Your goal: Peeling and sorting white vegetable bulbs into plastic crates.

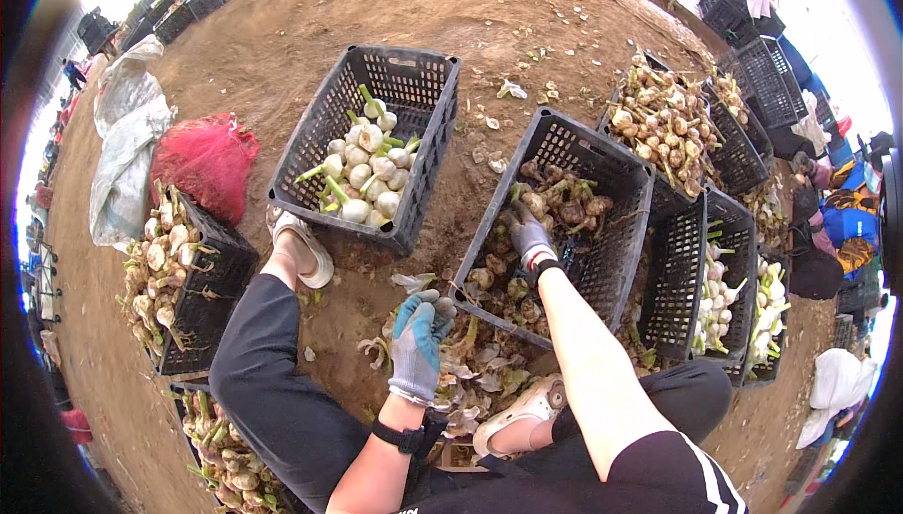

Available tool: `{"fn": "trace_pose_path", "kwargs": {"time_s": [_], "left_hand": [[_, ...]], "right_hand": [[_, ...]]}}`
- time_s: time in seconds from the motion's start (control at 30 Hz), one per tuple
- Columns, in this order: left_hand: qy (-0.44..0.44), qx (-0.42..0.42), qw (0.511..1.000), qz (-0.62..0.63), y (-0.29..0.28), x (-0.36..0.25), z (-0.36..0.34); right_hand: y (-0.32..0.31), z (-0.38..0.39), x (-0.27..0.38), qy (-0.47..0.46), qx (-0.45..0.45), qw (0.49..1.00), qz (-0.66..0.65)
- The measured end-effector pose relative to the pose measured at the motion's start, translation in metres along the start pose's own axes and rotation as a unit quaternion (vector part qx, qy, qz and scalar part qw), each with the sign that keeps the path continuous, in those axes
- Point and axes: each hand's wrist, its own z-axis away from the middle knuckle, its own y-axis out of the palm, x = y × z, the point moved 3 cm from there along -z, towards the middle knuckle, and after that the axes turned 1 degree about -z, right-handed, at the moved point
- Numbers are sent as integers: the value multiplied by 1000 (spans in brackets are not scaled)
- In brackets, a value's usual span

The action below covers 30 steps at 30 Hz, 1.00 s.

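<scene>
My right hand (531,236), in a grey glove, reaches down into a black plastic crate (602,274). Its fingers are stretched out, touching unpeeled garlic bulbs (569,204) with brown, dirty skins. My left hand (419,337), in a grey and blue glove, is raised just outside that crate's near left corner. Its fingers are curled in toward the thumb; anything between them is hidden. Ahead and left of centre, another black crate (435,152) holds cleaned white garlic bulbs (362,171) with short green stems.
Peeled skins (480,378) litter the ground between my feet. Heaped garlic crates stand at my left (165,279) and far right (663,128). Crates of white garlic (717,302) line my right side. A red mesh sack (202,164) lies at the left. People (837,222) sit at the right edge.
</scene>
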Motion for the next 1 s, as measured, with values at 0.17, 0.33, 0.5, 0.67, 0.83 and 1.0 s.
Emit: {"fn": "trace_pose_path", "kwargs": {"time_s": [0.17, 0.33, 0.5, 0.67, 0.83, 1.0], "left_hand": [[4, 32, 999, -13, 11, 5, -2], [-8, 64, 998, -18, 14, 1, 5], [84, 102, 983, -125, 34, -9, 17], [156, 192, 962, -118, 58, 1, 28], [275, 172, 914, -244, 52, -5, 44], [413, 158, 800, -404, 61, -24, 62]], "right_hand": [[6, -4, -5, 103, -32, 994, -26], [-14, 28, 42, -9, 32, 996, 80], [-60, 94, 85, -115, -67, 983, 128], [-81, 183, 91, -115, 33, 987, -112], [-88, 247, 87, -91, 73, 966, -231], [-98, 264, 87, -81, 71, 924, -366]]}}
